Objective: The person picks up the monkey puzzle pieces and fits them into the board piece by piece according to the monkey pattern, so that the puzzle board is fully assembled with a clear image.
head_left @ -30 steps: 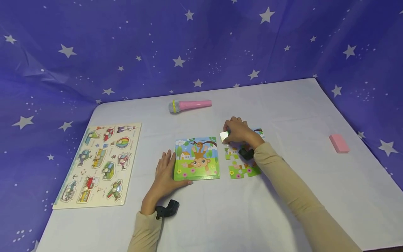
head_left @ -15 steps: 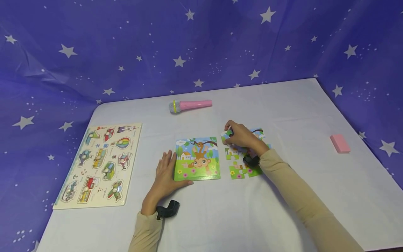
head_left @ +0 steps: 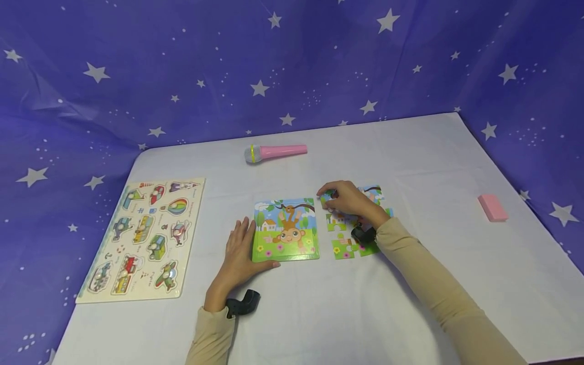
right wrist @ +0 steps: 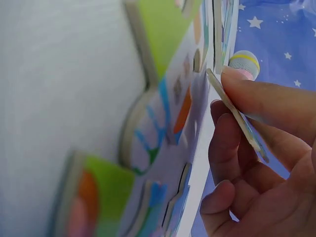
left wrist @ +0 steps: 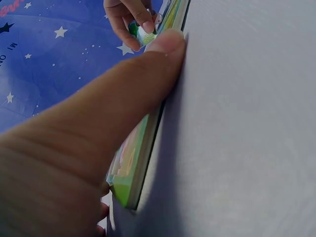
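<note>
In the head view, we saw the monkey board (head_left: 287, 257) lying flat on the white surface (head_left: 296, 319). The left hand (head_left: 237, 248) spread around its left and near sides, its fingers straight and gripping nothing. The right hand (head_left: 349, 197) pinched a puzzle piece (head_left: 327, 196) at the far left corner of the loose pieces (head_left: 343, 250), which lay just right of the board. We judged that a dipping wrist could scatter them, since the black wrist device (head_left: 363, 234) sat so close to them. The pink microphone (head_left: 276, 153) lay well apart, so we saw little risk there.

In the left wrist view, we saw the thumb along the board's near edge, but could not tell how hard it pressed. Were that contact light, we thought, a sideways push could slide or turn the board.

In the right wrist view, the piece was tilted, nearly edge-on to us, between thumb and fingers. A slack pinch could let it twist or drop, we judged; lowered at that slant, it could catch a neighbour's edge and knock it askew.
</note>
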`<state>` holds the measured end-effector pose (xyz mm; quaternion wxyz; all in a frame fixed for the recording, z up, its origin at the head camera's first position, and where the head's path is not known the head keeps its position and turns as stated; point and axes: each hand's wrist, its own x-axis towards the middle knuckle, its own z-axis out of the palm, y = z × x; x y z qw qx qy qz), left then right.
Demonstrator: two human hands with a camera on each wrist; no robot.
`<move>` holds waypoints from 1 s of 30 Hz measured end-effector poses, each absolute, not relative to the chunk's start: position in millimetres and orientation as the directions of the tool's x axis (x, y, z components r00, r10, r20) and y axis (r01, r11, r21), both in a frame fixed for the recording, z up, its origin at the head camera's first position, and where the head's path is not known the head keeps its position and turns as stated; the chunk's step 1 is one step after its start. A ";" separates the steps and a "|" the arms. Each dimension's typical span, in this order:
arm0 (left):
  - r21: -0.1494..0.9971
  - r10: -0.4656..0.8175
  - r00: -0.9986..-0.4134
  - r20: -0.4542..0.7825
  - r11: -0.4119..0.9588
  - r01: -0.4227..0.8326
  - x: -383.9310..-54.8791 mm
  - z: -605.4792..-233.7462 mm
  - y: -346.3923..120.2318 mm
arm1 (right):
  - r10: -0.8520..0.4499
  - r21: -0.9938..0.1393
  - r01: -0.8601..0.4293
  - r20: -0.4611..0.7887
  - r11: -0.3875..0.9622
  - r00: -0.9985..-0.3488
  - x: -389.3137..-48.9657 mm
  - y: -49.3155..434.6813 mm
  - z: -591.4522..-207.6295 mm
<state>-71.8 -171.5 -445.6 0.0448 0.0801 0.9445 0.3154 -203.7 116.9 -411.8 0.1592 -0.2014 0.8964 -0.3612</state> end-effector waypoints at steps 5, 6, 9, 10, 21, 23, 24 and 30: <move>0.598 0.173 -0.984 -0.047 0.793 0.111 -70.3 -444.1 -172.4 | -0.468 -0.719 -0.215 -0.170 0.661 -0.867 -202.3 112.7 -411.3; 0.598 0.168 -0.984 -0.054 0.795 0.102 -69.8 -443.7 -172.8 | -0.472 -0.722 -0.218 -0.168 0.657 -0.865 -201.9 111.3 -411.0; 0.595 0.158 -0.986 -0.060 0.799 0.092 -68.5 -442.9 -173.9 | -0.487 -0.721 -0.243 -0.148 0.649 -0.861 -201.0 105.5 -409.6; 0.595 0.158 -0.986 -0.060 0.798 0.091 -68.4 -442.6 -174.1 | -0.488 -0.718 -0.252 -0.139 0.649 -0.862 -200.6 103.2 -408.8; 0.599 0.166 -0.984 -0.060 0.795 0.098 -69.0 -442.8 -173.9 | -0.578 -0.740 -0.322 -0.109 0.591 -0.809 -192.5 57.4 -405.2; 0.599 0.173 -0.983 -0.059 0.794 0.104 -69.8 -443.1 -173.8 | -0.594 -0.753 -0.326 -0.105 0.571 -0.798 -190.7 45.6 -404.9; 0.598 0.175 -0.983 -0.058 0.794 0.106 -70.3 -443.3 -173.7 | -0.599 -0.755 -0.332 -0.100 0.566 -0.795 -190.0 39.5 -404.5; 0.599 0.188 -0.981 -0.052 0.792 0.120 -72.2 -445.6 -173.0 | -0.603 -0.734 -0.349 -0.103 0.583 -0.791 -188.2 6.7 -405.3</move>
